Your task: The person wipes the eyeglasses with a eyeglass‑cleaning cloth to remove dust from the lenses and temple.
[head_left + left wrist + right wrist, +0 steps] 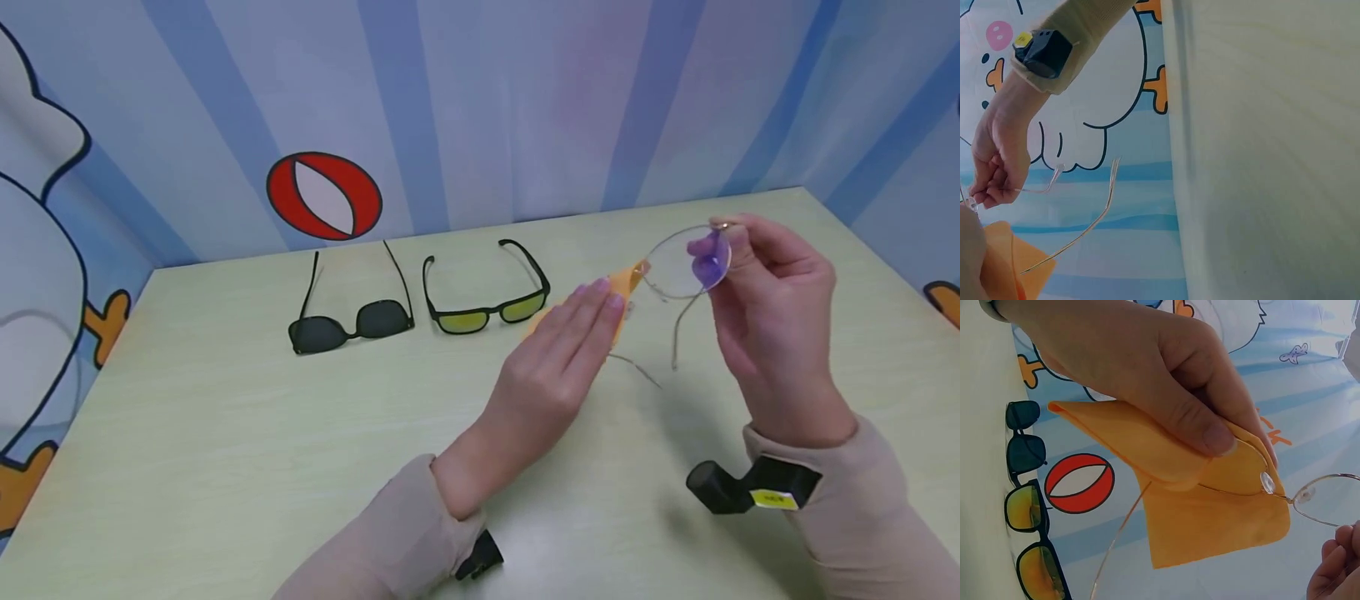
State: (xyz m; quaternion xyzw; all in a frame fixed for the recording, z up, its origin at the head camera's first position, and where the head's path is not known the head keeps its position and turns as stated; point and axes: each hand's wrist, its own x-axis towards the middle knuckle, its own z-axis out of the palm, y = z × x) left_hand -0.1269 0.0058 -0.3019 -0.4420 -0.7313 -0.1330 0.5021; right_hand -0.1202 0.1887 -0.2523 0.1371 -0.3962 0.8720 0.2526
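Note:
My left hand (551,358) pinches an orange cleaning cloth (1216,525) folded over one lens of thin wire-framed eyeglasses (709,265). In the right wrist view its thumb presses the cloth against that lens, leaving part of the rim and a clear nose pad in sight. My right hand (780,333) pinches the outer end of the other lens, whose surface shows a purple sheen. Both eyeglasses are off the table, with their thin temples (1088,230) unfolded. In the left wrist view the left hand is mostly cut off at the edge.
On the pale table (225,433), dark sunglasses (318,335) lie at the back left with temples open. Beside them are black-framed glasses (462,322) with yellow-green lenses. A striped blue backdrop (510,108) with cartoon prints stands behind the table.

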